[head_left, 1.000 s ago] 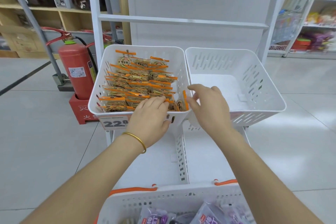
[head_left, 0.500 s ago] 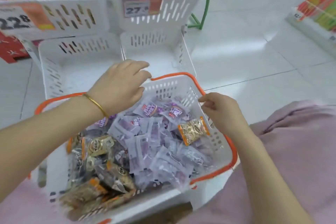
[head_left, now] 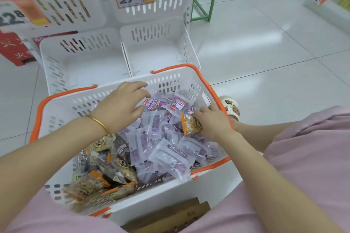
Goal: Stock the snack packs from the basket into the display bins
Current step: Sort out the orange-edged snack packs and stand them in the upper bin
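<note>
orange-edged pack [head_left: 190, 124] on top of purple packs [head_left: 170, 149], far-right corner of basket [head_left: 56, 106] | right grip [head_left: 212, 121] clamped on it | left grip [head_left: 121, 106] fingers apart, holding nothing, over basket's far side | step: picking | next: lift clear, carry to orange-pack bin [head_left: 96, 9] beyond basket, far-left | empty bins [head_left: 91, 68] just beyond basket
</note>
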`<state>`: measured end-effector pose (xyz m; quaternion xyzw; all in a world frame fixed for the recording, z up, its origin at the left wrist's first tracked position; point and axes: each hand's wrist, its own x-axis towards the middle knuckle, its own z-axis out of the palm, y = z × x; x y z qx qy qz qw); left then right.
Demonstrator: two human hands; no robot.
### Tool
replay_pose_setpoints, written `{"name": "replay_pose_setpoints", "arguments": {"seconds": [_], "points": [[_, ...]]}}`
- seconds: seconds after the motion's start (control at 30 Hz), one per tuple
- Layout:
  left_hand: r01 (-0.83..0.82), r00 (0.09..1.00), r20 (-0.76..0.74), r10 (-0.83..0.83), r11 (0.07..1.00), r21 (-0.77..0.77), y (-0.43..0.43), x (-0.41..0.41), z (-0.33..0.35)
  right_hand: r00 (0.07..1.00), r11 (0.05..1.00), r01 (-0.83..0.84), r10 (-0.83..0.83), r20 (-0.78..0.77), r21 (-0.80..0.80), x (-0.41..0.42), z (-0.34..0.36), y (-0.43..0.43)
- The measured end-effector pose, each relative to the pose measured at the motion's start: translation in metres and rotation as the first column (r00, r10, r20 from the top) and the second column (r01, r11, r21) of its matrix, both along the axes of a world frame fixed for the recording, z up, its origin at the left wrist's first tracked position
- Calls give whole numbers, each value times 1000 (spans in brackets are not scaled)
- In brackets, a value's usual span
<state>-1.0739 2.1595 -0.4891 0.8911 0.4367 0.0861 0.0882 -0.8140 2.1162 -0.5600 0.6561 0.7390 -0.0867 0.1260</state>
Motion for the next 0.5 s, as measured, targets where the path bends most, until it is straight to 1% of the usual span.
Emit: {"name": "replay_pose_setpoints", "arguments": {"seconds": [0.07,0.1,0.13,0.17,0.2,0.23,0.27,0.3,0.4,0.47,0.5], "points": [[-16,1000,3,16,999,-38,-3,-1,1,1000,1000,3,-3,-25,9,-1,10,-1],[-38,999,23,40,996,-78,-6,0,2,998,999,11,-9,-64,36,-3,19,-2],[-72,995,61,83,985,-156,-8,1,3,993,997,17,-8,-118,76,-7,28,-3],[-109,982,117,148,952,-286,-11,4,6,984,993,15,7,-179,121,-13,37,-5],[-126,953,191,234,883,-451,-15,8,10,971,988,4,33,-235,157,-20,46,-6],[-114,906,263,332,789,-604,-19,13,15,955,983,-9,63,-289,185,-28,53,-7],[-92,860,307,407,716,-692,-22,16,19,934,978,-18,91,-346,207,-37,59,-9],[-89,838,320,441,691,-717,-25,18,22,908,975,-24,114,-403,221,-46,63,-10],[-142,786,358,504,711,-688,-31,10,29,815,981,-17,124,-566,191,-75,68,-13],[-200,731,369,574,697,-689,-33,-7,31,723,990,5,96,-684,144,-93,69,-12],[-227,697,371,614,679,-699,-34,-17,32,658,992,26,73,-749,120,-100,70,-11]]}}
